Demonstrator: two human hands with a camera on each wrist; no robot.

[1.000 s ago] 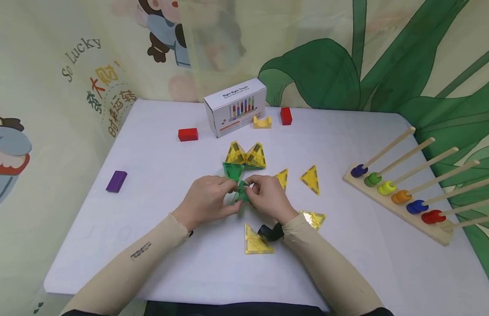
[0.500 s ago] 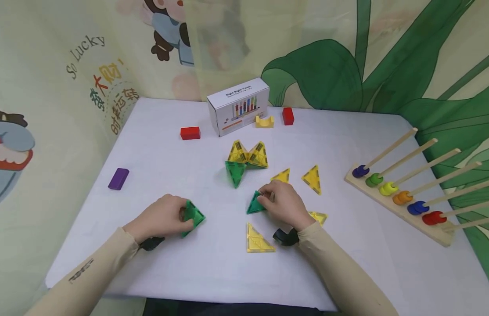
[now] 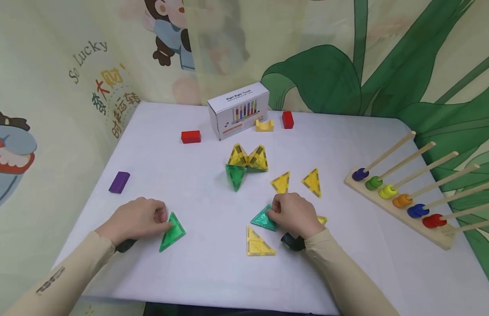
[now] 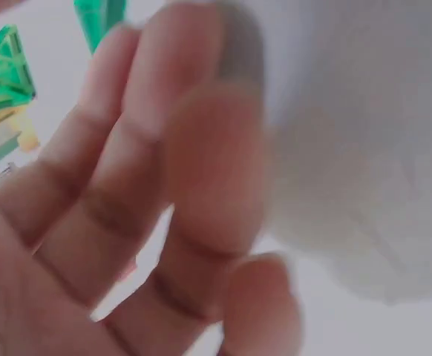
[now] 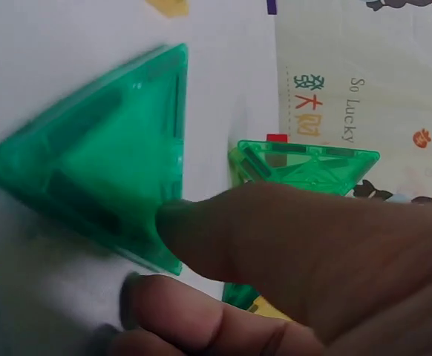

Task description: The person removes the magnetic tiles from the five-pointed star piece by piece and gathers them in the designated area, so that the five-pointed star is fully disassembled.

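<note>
At the left of the table, a green triangular magnetic tile [image 3: 174,233] lies by my left hand [image 3: 135,219], whose thumb tip overlaps the tile's edge in the head view. That hand's fingers [image 4: 212,163] are loosely bent with nothing between them in the left wrist view. My right hand [image 3: 295,215] pinches a second green triangular tile [image 5: 119,163] by one edge, thumb on its near face, low over the table. Behind both hands stands a small assembly of yellow tiles [image 3: 258,158] and a green tile [image 3: 235,176].
Loose yellow triangular tiles [image 3: 260,243] lie near my right hand. A wooden peg stand [image 3: 398,204] with coloured beads is at the right. Farther back are a white box [image 3: 238,112], red blocks [image 3: 191,137] and a yellow arch block [image 3: 264,126]. A purple block [image 3: 119,182] lies left.
My hands have moved apart from the middle, each with a green tile. The left tile now lies on the table with the hand's hold loosened; the right one has come lower and nearer.
</note>
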